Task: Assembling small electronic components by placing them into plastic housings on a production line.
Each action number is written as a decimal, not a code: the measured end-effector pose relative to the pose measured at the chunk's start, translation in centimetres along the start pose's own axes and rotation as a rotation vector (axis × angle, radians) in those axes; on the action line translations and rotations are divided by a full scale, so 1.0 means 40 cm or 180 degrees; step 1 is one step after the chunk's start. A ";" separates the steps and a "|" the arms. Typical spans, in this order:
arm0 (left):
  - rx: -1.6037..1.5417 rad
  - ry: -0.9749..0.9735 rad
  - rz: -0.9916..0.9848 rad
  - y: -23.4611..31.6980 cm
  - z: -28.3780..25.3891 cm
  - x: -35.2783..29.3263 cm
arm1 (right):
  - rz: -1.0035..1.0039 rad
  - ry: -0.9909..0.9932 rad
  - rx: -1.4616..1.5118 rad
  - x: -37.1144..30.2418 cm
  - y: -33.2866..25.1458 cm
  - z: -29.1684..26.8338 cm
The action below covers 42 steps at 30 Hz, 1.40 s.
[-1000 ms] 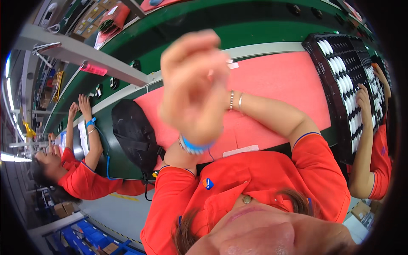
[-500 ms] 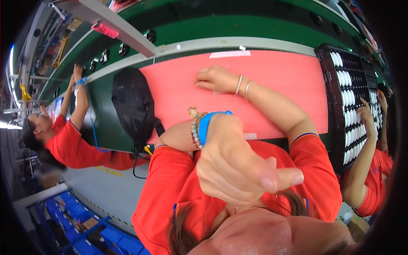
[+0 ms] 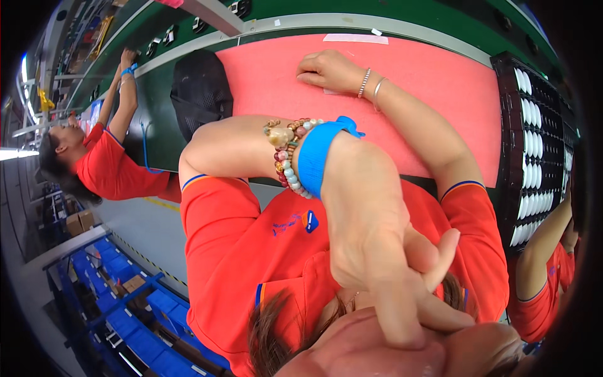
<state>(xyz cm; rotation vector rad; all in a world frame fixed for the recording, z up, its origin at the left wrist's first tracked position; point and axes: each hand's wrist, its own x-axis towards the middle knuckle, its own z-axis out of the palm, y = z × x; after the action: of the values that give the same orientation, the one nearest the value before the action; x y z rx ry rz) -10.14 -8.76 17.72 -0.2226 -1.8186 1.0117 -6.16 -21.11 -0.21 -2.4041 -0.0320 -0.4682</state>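
One green surface (image 3: 154, 103) spans the scene, carrying one pink mat (image 3: 440, 81) at its centre; the mat's long axis runs left to right, and one short side faces the rack. The left forearm obstructs its near-left part; the right forearm lies across its right half. Two co-workers noted: one at left (image 3: 119, 163), one partly cut off at right (image 3: 543, 286). Blue bins (image 3: 132, 327), several, uncounted, stand near left. One black rack (image 3: 507, 125) at right bears six visible rows of white discs (image 3: 532, 144). One black bag (image 3: 201, 94) adjoins the mat's left end, partly covered by the left arm. Left hand (image 3: 377, 220): raised to the face, fingers loosely parted, nothing seen in them. Right hand (image 3: 330, 70): resting on the mat's far side, fingers loosely bent; contents beneath cannot be told. Two white tags (image 3: 376, 31) lie on the far rail.
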 end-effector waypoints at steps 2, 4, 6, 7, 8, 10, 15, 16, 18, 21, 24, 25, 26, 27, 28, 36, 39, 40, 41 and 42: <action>0.0180 -0.0173 -0.0261 0.005 0.003 0.018 | 0.0019 -0.0006 -0.0013 0.001 0.002 0.004; 0.0274 -0.0251 -0.0376 -0.011 0.000 0.023 | -0.0022 -0.0033 -0.0056 0.002 0.002 0.003; 0.0285 -0.0182 -0.0396 -0.011 -0.003 0.021 | -0.0036 -0.0020 -0.0062 0.002 0.002 0.009; 0.0270 -0.0143 -0.0377 -0.009 -0.004 0.020 | -0.0036 0.0008 -0.0077 0.001 0.003 0.010; 0.0256 -0.0126 -0.0354 -0.009 -0.004 0.018 | -0.0053 -0.0003 -0.0084 0.003 0.001 0.010; 0.0210 -0.0101 -0.0322 -0.004 -0.007 0.018 | -0.0056 0.0006 -0.0051 0.003 0.000 0.013; 0.0128 -0.0070 -0.0239 0.008 0.003 0.023 | -0.0061 -0.0029 -0.0048 0.006 0.000 0.011; 0.0108 -0.0062 -0.0196 0.010 0.004 0.022 | -0.0102 -0.0011 -0.0069 0.004 -0.002 0.011; -0.0006 0.0041 -0.0016 -0.009 0.007 0.014 | -0.0064 0.0020 -0.0048 -0.002 0.005 0.010; -0.0063 0.0175 0.0091 -0.033 0.000 0.001 | -0.0098 0.0041 -0.0029 -0.002 0.007 0.013; -0.0046 0.0102 -0.0006 -0.023 0.007 -0.002 | -0.0088 -0.0017 -0.0053 -0.002 0.004 0.008; -0.0056 0.0083 -0.0022 -0.018 0.011 -0.001 | -0.0033 -0.0067 -0.0073 -0.001 0.003 0.005; -0.0065 0.0073 -0.0041 -0.013 0.015 -0.003 | -0.0018 -0.0074 -0.0069 -0.003 0.006 0.007; -0.0090 0.0052 -0.0055 -0.007 0.019 -0.004 | -0.0026 -0.0058 -0.0085 -0.003 0.010 0.009; -0.0107 0.0032 -0.0067 -0.004 0.021 -0.009 | -0.0034 -0.0041 -0.0102 -0.004 0.012 0.012; -0.0245 0.0258 0.0134 0.003 0.025 -0.029 | -0.0146 -0.0018 -0.0163 -0.001 0.001 0.004; -0.0939 -0.0432 -0.1536 0.016 -0.049 -0.093 | 0.0103 -0.0170 -0.0282 -0.011 -0.023 -0.015; -0.1366 -0.1251 -0.3155 0.019 -0.085 -0.121 | 0.0322 -0.0301 -0.0293 -0.011 -0.043 -0.018; -0.1365 -0.0669 -0.3893 0.027 -0.086 -0.159 | 0.0344 -0.0237 -0.0314 -0.012 -0.043 -0.016; -0.1739 0.0885 -0.4863 0.045 -0.059 -0.178 | 0.0350 -0.0185 -0.0312 -0.015 -0.053 -0.012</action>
<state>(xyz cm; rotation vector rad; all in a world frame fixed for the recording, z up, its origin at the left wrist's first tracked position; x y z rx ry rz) -5.24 -10.33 11.96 0.6149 -1.3697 -0.5593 -7.17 -19.73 1.23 -2.4999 0.0991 -0.3566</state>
